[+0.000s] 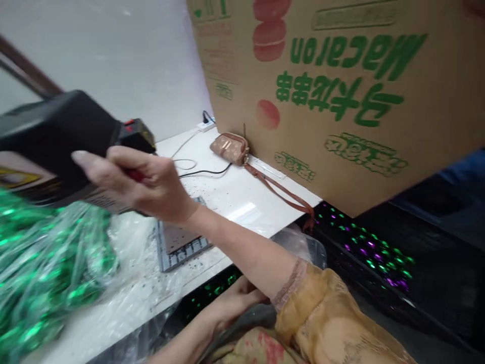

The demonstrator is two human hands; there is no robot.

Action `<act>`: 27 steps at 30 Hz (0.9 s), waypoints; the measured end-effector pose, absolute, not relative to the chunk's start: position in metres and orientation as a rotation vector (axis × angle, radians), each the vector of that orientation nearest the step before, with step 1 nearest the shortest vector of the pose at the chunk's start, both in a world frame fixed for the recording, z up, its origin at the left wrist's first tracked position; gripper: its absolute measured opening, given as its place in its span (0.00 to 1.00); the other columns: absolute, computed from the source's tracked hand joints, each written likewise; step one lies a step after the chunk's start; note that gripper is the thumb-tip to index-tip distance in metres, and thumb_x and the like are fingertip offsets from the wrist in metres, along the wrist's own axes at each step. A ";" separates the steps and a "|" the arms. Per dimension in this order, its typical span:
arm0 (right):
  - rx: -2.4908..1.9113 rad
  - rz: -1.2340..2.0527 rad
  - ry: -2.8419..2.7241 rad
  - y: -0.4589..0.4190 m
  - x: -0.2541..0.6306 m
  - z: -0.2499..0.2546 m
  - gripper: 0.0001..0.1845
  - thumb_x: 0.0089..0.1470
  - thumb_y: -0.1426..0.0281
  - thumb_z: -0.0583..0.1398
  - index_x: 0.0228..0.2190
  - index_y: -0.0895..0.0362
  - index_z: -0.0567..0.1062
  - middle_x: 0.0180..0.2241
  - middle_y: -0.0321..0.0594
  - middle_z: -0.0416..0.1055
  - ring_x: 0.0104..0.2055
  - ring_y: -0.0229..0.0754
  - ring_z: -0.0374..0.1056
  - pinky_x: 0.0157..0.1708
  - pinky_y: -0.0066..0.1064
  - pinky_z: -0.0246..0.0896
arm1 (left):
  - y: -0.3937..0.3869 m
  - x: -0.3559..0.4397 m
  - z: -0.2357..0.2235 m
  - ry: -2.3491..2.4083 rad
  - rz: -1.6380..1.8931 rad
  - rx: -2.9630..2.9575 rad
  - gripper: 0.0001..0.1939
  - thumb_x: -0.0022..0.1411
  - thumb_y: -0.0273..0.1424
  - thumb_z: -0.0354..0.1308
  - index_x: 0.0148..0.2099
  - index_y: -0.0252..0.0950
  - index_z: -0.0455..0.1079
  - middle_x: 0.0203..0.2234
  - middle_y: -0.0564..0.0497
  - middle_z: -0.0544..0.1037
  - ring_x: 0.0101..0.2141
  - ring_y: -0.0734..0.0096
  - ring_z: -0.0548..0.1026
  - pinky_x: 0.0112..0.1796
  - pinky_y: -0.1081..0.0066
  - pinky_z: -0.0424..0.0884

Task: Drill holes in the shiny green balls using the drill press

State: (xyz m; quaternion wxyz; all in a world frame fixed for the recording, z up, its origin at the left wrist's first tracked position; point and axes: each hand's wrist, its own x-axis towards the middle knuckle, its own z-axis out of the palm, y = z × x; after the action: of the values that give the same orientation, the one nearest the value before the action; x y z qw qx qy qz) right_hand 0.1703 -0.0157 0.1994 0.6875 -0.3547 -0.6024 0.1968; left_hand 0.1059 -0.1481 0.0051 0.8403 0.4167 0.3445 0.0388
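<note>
My right hand (pixel 140 184) reaches far left across the white table. Its fingers are closed round a small red part (pixel 135 175), mostly hidden in the palm; whether that belongs to the machine I cannot tell. Fingertips lie against a black boxy machine (pixel 60 126) with a yellow-and-white label. Low by the table's front edge, under my right forearm, my left hand (pixel 240 298) has curled fingers; what they hold, if anything, is hidden. A grey tray (pixel 182 247) with dark bits along its edges lies beneath the right wrist.
Shiny green strips in clear plastic (pixel 56 263) heap up at left. A brown pouch (pixel 229 148) with a strap lies near a power strip (pixel 205 125) and cables. A large cardboard box (pixel 303 141) stands along the right. Green and purple pieces (pixel 371 253) lie on a dark surface below.
</note>
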 end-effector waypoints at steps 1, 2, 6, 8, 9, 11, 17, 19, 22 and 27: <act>-0.553 0.539 -1.247 -0.016 0.170 0.199 0.13 0.60 0.74 0.60 0.24 0.54 0.67 0.24 0.25 0.49 0.26 0.24 0.46 0.25 0.19 0.54 | -0.143 0.082 0.016 0.745 0.110 0.964 0.28 0.57 0.45 0.73 0.56 0.37 0.78 0.50 0.39 0.83 0.51 0.50 0.81 0.57 0.52 0.74; -0.408 0.626 -1.155 -0.015 0.169 0.198 0.17 0.61 0.75 0.59 0.22 0.54 0.63 0.23 0.26 0.46 0.26 0.26 0.45 0.23 0.23 0.51 | -0.135 0.058 0.028 0.780 0.166 1.038 0.29 0.58 0.45 0.72 0.58 0.36 0.76 0.50 0.39 0.83 0.50 0.53 0.81 0.56 0.54 0.75; -0.352 0.583 -1.108 -0.011 0.167 0.192 0.24 0.62 0.70 0.61 0.19 0.53 0.56 0.21 0.28 0.46 0.24 0.29 0.46 0.24 0.29 0.48 | -0.089 -0.043 0.066 1.139 0.598 1.270 0.25 0.63 0.44 0.68 0.58 0.38 0.74 0.49 0.41 0.84 0.47 0.60 0.82 0.53 0.60 0.75; -0.386 0.506 -1.099 -0.010 0.166 0.189 0.25 0.63 0.68 0.61 0.18 0.54 0.57 0.19 0.28 0.48 0.23 0.29 0.47 0.24 0.29 0.47 | -0.061 -0.089 0.078 1.307 0.869 1.398 0.22 0.63 0.43 0.67 0.55 0.37 0.74 0.48 0.42 0.84 0.50 0.60 0.81 0.55 0.60 0.74; -0.397 0.463 -1.093 -0.009 0.166 0.187 0.25 0.63 0.66 0.61 0.18 0.54 0.58 0.19 0.28 0.49 0.22 0.29 0.49 0.24 0.30 0.48 | -0.045 -0.109 0.082 1.365 0.985 1.465 0.21 0.64 0.43 0.66 0.53 0.37 0.74 0.47 0.42 0.84 0.50 0.59 0.81 0.56 0.60 0.74; -0.401 0.418 -1.076 -0.007 0.166 0.183 0.25 0.63 0.63 0.61 0.18 0.54 0.59 0.17 0.28 0.52 0.21 0.29 0.50 0.23 0.30 0.47 | -0.013 -0.138 0.084 1.449 1.108 1.648 0.17 0.67 0.42 0.59 0.51 0.35 0.74 0.45 0.42 0.84 0.50 0.59 0.82 0.55 0.58 0.75; -0.357 0.382 -1.069 -0.003 0.167 0.179 0.24 0.61 0.68 0.63 0.17 0.54 0.61 0.15 0.28 0.54 0.18 0.31 0.54 0.21 0.32 0.48 | 0.069 -0.147 0.067 1.723 0.938 2.204 0.11 0.63 0.26 0.55 0.45 0.34 0.76 0.44 0.40 0.81 0.50 0.53 0.79 0.57 0.52 0.73; -0.356 0.362 -1.077 -0.003 0.167 0.179 0.24 0.61 0.70 0.62 0.16 0.54 0.61 0.15 0.28 0.55 0.18 0.31 0.54 0.21 0.32 0.49 | 0.084 -0.139 0.066 1.765 0.949 2.290 0.13 0.62 0.23 0.56 0.48 0.34 0.76 0.49 0.38 0.80 0.57 0.51 0.75 0.62 0.49 0.68; -0.357 0.324 -1.088 -0.004 0.168 0.180 0.24 0.60 0.71 0.62 0.16 0.55 0.61 0.15 0.28 0.56 0.18 0.31 0.55 0.24 0.32 0.54 | 0.088 -0.134 0.076 1.947 0.961 2.463 0.18 0.66 0.23 0.54 0.55 0.36 0.76 0.60 0.37 0.74 0.68 0.48 0.64 0.69 0.47 0.58; -0.374 0.329 -1.102 -0.006 0.170 0.179 0.23 0.59 0.71 0.62 0.16 0.56 0.62 0.15 0.28 0.56 0.19 0.32 0.57 0.24 0.32 0.56 | 0.038 -0.178 0.104 2.635 1.276 2.027 0.27 0.70 0.39 0.57 0.68 0.36 0.67 0.72 0.36 0.59 0.75 0.38 0.43 0.71 0.36 0.43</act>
State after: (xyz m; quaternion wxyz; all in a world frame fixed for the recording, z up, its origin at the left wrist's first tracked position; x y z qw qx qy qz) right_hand 0.1697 -0.0057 0.1787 0.8227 -0.1757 -0.5179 0.1548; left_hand -0.1780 0.0377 0.1041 -0.2081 0.5567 0.7238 0.3504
